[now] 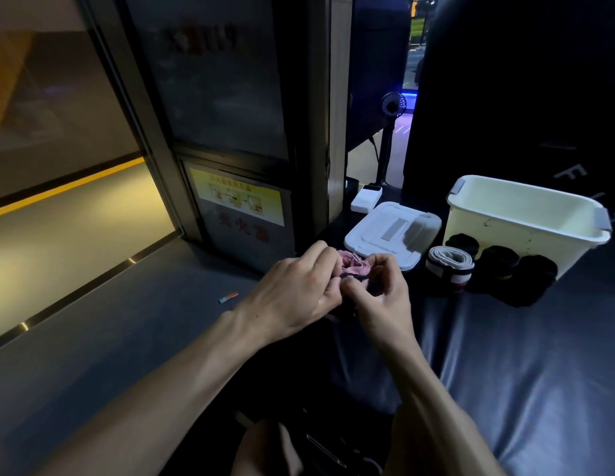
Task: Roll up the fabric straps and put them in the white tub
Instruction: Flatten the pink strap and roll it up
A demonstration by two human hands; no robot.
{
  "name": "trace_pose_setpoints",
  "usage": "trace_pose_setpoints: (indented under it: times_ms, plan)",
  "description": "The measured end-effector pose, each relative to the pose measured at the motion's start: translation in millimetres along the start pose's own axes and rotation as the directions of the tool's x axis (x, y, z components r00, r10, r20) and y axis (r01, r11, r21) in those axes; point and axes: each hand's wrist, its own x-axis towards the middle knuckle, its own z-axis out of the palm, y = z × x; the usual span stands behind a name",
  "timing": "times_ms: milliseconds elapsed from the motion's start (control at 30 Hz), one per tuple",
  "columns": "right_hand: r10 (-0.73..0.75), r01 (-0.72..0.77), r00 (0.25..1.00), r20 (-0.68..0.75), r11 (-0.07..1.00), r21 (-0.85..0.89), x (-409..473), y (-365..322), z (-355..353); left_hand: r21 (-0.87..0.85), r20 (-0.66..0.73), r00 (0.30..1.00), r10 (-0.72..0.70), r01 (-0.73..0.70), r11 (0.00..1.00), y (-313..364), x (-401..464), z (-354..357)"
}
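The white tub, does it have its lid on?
No, the white tub is open on top, and its lid lies flat beside it.

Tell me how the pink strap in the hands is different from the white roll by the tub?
The pink strap is held up by both hands, left hand and right hand; the white roll lies alone on the dark mat. The pink strap is pink, its coil loose and uneven; the white roll is white with dark stripes, wound tight. Both are rolled fabric, outside the white tub.
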Motion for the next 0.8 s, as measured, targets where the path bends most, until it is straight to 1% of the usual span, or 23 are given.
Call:
trace_pose_setpoints:
  times_ms: [100,200,267,467,533,600,667,733,800]
  plan:
    - [-0.004,0.003,0.999,0.043,1.0,0.025,1,1,-5,-0.056,0.0,1.0,-0.024,0.024,0.998,-7,2,-2]
    - [0.003,-0.009,0.993,0.115,0.999,0.048,5,-1,-10,-0.16,0.016,0.999,-0.033,0.035,0.986,-16,-3,-6]
    - [0.012,-0.022,0.99,0.138,0.997,0.07,5,-2,-9,-0.195,-0.008,0.999,-0.036,0.034,0.98,-20,-6,-6]
    - [0.0,-0.006,0.993,0.122,0.999,0.051,4,-2,-8,-0.231,-0.066,0.997,-0.04,0.024,0.973,-16,-11,1]
    - [-0.006,-0.001,0.992,0.123,0.998,0.057,3,-2,-8,-0.227,-0.064,0.997,-0.045,0.03,0.973,-16,-12,3]
    - [-0.006,-0.004,0.991,0.134,0.997,0.077,2,-3,-6,-0.259,-0.079,0.994,-0.07,0.047,0.965,-16,-10,1]
    - [0.033,-0.057,0.986,0.164,0.988,0.141,2,-4,-5,-0.281,-0.101,0.988,-0.112,0.08,0.956,-16,-7,-1]
    - [0.1,-0.145,0.975,0.2,0.963,0.225,3,-5,-5,-0.281,-0.116,0.981,-0.153,0.115,0.953,-13,-5,0]
    - [0.141,-0.198,0.967,0.213,0.94,0.279,3,-4,-5,-0.295,-0.115,0.979,-0.166,0.126,0.947,-11,-5,2]
